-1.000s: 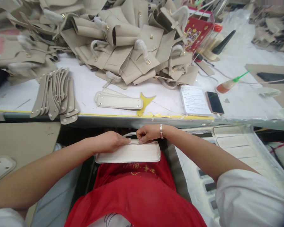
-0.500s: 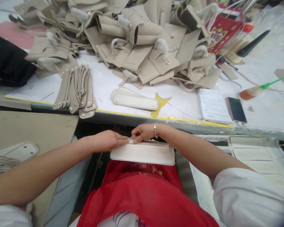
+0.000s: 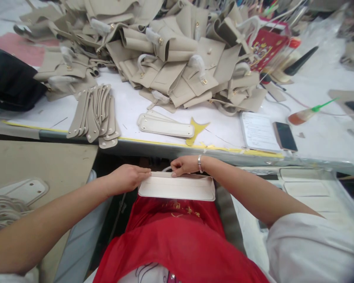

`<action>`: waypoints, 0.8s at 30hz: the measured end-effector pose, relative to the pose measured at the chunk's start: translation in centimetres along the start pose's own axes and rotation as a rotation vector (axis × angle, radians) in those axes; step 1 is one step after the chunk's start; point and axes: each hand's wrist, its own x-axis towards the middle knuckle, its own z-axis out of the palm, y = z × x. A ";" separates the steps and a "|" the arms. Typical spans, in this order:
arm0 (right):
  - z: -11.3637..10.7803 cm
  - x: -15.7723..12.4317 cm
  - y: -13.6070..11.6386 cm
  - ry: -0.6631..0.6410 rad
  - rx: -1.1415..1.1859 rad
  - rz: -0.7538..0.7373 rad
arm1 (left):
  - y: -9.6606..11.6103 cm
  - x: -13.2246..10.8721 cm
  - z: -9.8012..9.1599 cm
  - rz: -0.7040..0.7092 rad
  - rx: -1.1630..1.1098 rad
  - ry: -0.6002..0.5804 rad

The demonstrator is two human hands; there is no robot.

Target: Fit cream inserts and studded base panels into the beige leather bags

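Note:
A cream leather bag piece (image 3: 177, 188) with a long flat panel rests against the red apron (image 3: 183, 236), below the table's front edge. At the left end of its far edge, my left hand (image 3: 129, 176) has its fingers closed on the leather. My right hand (image 3: 185, 165), with a bracelet on the wrist, pinches the same far edge near the middle. A thin pale loop (image 3: 166, 169) shows just beside the right fingers. The underside of the piece is hidden.
Beige bag parts with wrapped handles (image 3: 179, 74) are heaped on the white table. Along its front lie stacked beige straps (image 3: 93, 114), cream strips (image 3: 165, 128), a yellow scrap (image 3: 197, 130), a notebook (image 3: 258, 131), a phone (image 3: 285, 136) and an orange-filled bottle (image 3: 302, 116).
The hands have moved apart along the far edge, the left one leftward and the right one slightly rightward. The panel faces up more, and metal fittings at its far edge no longer show.

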 end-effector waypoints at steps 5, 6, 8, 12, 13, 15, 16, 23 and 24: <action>1.7 -8.8 1.0 0.383 -0.118 0.089 | 4.2 3.1 -1.1 0.053 -0.075 0.092; 2.7 -10.5 1.0 0.508 -0.146 0.056 | 5.5 4.0 -0.9 0.074 -0.123 0.129; 5.5 -13.2 1.0 0.730 -0.217 -0.039 | 8.2 5.8 0.1 0.101 -0.207 0.210; 11.6 -15.2 1.9 0.928 -0.387 -0.098 | 12.1 8.3 2.5 0.154 -0.212 0.323; 12.8 -15.1 2.2 0.959 -0.411 -0.089 | 12.6 8.6 2.9 0.158 -0.200 0.344; 14.6 -14.6 2.8 1.027 -0.430 -0.074 | 13.0 8.6 3.3 0.147 -0.183 0.379; 15.2 -14.3 3.0 1.057 -0.429 -0.068 | 13.1 8.5 3.5 0.139 -0.176 0.393; 16.4 -13.8 2.8 1.190 -0.435 -0.017 | 13.6 8.2 4.0 0.095 -0.152 0.409; 16.4 -13.7 2.7 1.198 -0.437 0.005 | 13.7 8.4 4.0 0.088 -0.155 0.401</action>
